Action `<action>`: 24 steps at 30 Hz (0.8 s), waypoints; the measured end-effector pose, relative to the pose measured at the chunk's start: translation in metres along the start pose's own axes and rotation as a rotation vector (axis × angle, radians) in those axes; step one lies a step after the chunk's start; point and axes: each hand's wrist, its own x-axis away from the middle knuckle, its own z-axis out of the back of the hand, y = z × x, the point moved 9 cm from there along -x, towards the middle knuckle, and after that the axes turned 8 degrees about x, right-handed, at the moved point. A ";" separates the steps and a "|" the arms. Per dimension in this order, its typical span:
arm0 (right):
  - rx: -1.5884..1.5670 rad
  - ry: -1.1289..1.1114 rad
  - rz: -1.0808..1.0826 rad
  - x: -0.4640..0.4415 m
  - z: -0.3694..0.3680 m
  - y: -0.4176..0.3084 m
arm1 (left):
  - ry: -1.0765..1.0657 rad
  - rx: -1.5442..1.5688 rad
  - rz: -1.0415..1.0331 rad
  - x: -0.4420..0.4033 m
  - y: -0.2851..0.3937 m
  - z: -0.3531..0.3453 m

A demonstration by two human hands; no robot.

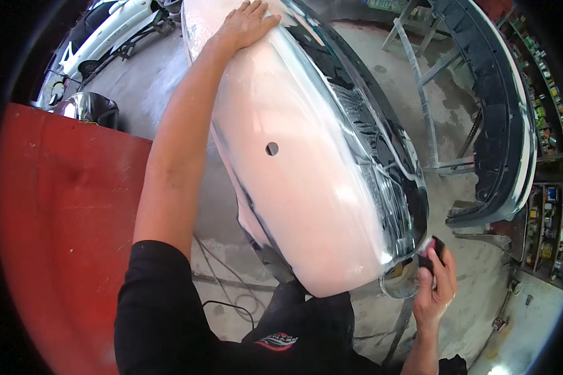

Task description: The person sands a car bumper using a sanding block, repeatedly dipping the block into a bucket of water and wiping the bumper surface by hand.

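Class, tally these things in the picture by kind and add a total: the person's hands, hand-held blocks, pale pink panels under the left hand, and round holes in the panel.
Hands: 2 (left hand, right hand)
Hand-held block: 1
Pale pink panel: 1
Round hole: 1
Total: 5

Car workshop: pale bumper (294, 187), white car (120, 26), shelves (547, 209).
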 end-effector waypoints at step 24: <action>-0.381 -0.054 -0.167 0.120 0.070 0.171 | -0.292 0.157 -0.278 0.395 0.491 -0.027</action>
